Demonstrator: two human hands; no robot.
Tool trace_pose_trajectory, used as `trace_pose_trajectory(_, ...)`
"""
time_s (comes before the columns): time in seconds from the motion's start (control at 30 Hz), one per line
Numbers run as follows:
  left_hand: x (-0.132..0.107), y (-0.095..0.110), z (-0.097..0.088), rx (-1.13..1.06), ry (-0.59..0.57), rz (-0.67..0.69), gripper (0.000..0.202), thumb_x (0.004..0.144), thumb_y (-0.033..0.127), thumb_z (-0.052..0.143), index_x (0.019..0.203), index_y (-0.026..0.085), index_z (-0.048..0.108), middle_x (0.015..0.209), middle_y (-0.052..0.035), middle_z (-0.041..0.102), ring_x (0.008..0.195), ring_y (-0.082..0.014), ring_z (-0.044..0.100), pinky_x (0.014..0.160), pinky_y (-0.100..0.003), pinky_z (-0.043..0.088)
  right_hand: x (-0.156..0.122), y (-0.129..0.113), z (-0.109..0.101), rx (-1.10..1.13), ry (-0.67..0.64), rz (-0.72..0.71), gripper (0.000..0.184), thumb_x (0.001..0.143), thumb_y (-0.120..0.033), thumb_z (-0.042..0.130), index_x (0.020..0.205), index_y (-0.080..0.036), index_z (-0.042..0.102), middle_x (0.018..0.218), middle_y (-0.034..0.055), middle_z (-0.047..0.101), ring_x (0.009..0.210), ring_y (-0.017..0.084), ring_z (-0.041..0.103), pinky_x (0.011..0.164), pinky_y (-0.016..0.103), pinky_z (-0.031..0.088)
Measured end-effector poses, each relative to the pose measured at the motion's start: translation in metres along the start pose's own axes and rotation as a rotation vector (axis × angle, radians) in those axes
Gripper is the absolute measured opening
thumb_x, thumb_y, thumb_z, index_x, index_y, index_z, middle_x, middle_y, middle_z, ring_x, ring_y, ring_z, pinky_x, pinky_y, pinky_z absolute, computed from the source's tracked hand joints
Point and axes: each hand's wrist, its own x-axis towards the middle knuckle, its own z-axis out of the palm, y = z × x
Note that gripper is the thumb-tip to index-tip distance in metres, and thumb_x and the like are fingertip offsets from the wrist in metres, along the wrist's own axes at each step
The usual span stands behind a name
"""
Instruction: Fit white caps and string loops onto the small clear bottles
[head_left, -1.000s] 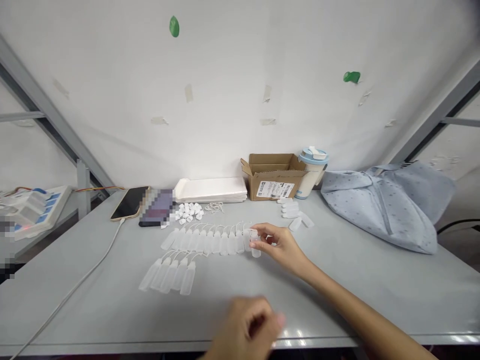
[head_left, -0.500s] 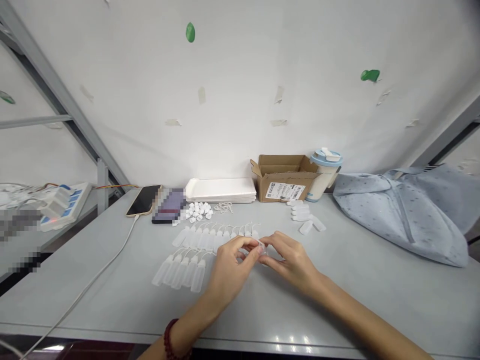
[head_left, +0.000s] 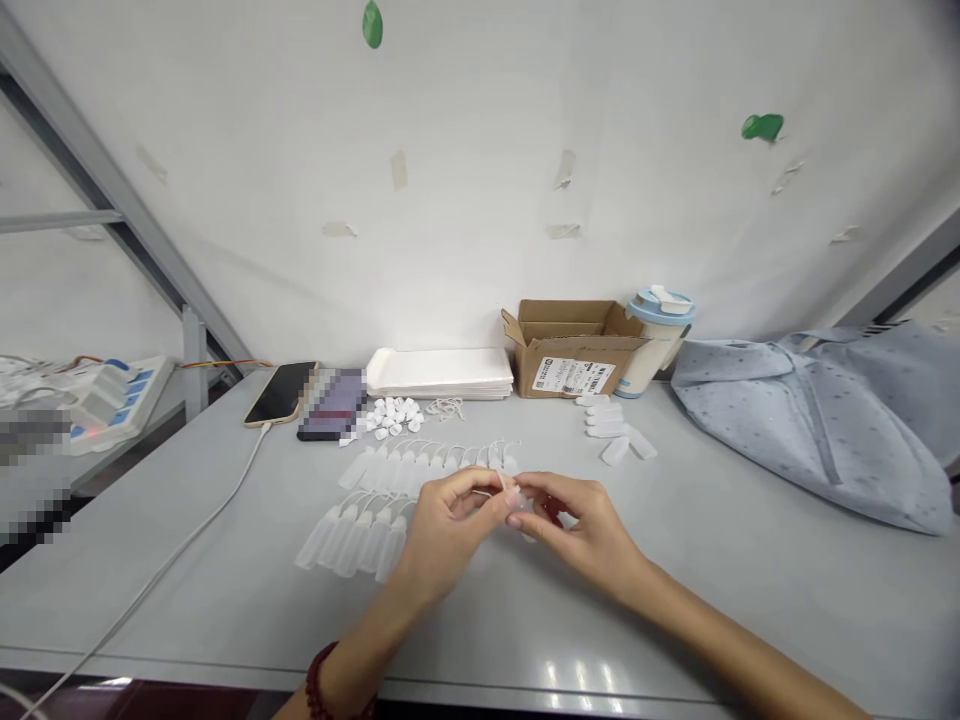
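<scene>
My left hand [head_left: 451, 522] and my right hand [head_left: 583, 522] meet over the middle of the table. Between their thumbs and fingers they pinch a small translucent plastic bottle [head_left: 525, 502], mostly covered by my fingers. A thin white piece shows at the left fingertips; whether it is a cord or a cap edge I cannot tell. Left of my hands lie two rows of similar bottles [head_left: 352, 540] with white tops and thin cords. Behind those rows sit a pile of small white caps [head_left: 392, 415] and a bunch of white cords [head_left: 447, 408]. Several capless bottles [head_left: 606, 428] lie at right.
Along the wall stand a stack of white trays or boxes [head_left: 439, 372], an open cardboard box [head_left: 574, 350] and a blue-lidded cup [head_left: 656, 340]. A blue cloth bag [head_left: 810, 430] lies at right. Left are a phone [head_left: 281, 393] with its white cable [head_left: 195, 545] and a power strip [head_left: 124, 400].
The view has shifted slightly. Both hands stay together on the bottle, my fingers have moved a little around it, and a thin white piece now shows above the left fingertips.
</scene>
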Motion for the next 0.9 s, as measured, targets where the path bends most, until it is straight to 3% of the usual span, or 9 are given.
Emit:
trace_pose_trajectory(0.13,0.0005,-0.0023,-0.0025,-0.086,-0.011,-0.012,0.016,0.075,0.028,0.064,0.086,0.017,0.069,0.091,-0.0043,0.068,0.088,-0.0185,0.061,0.080,-0.028,0.049,0.0003,-0.0021,-0.0015,0.118,0.010,0.041,0.034,0.080,-0.037,0.062,0.107,-0.017,0.059,0.067,0.0002,0.061,0.051,0.010,0.052,0.050,0.022,0.046)
trace_pose_trajectory(0.43,0.0026,-0.0020,-0.0064,-0.278,-0.103,-0.148,0.017,0.070,0.020,0.069,0.087,0.017,0.069,0.087,-0.0027,0.067,0.089,-0.0165,0.059,0.088,-0.032,0.044,-0.0012,-0.0025,-0.0012,-0.036,0.102,-0.087,0.028,0.081,-0.036,0.060,0.105,-0.019,0.061,0.070,0.0012,0.062,0.051,0.009,0.048,0.050,0.022,0.045)
trace_pose_trajectory(0.8,0.0031,-0.0031,-0.0058,-0.151,-0.022,-0.135,0.025,0.072,0.023,0.068,0.094,0.015,0.060,0.091,-0.0051,0.065,0.090,-0.0160,0.059,0.085,-0.030,0.047,-0.0014,0.0031,0.0029,0.010,0.086,-0.019,0.025,0.081,-0.035,0.061,0.099,-0.018,0.063,0.063,0.0004,0.062,0.051,0.010,0.053,0.048,0.022,0.044)
trace_pose_trajectory(0.9,0.0022,-0.0050,-0.0032,-0.013,0.044,-0.069,0.026,0.074,0.025,0.065,0.096,0.015,0.057,0.094,-0.0064,0.064,0.090,-0.0170,0.060,0.083,-0.031,0.049,-0.0001,0.0020,0.0024,0.007,0.104,0.017,0.023,0.080,-0.036,0.062,0.094,-0.018,0.064,0.062,0.0000,0.061,0.049,0.010,0.051,0.048,0.022,0.043)
